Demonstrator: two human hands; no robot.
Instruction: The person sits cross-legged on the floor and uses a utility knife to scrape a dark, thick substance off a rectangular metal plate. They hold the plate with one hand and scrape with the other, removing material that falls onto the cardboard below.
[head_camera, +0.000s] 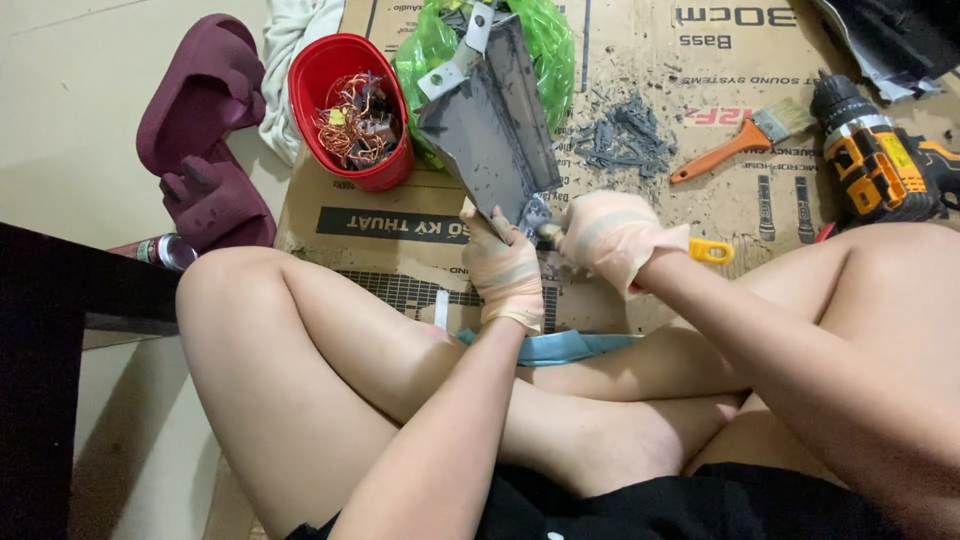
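My left hand (503, 265), in a pale glove, grips the near end of a long grey metal piece (490, 125) with light brackets at its far end; the piece points away over the cardboard. My right hand (612, 235), also gloved, is closed on a small tool with a yellow handle end (711, 251) and presses its tip against the piece's near end, right beside my left hand. The tool's tip is hidden between the hands.
Cardboard sheet (700, 200) covers the floor. A red tub (352, 110) holds copper wire scraps, with a green plastic bag (545, 40) beside it. Grey debris pile (622, 135), orange-handled brush (745, 135), yellow-black drill (880, 155), maroon slippers (205, 130), dark table (60, 300) at left.
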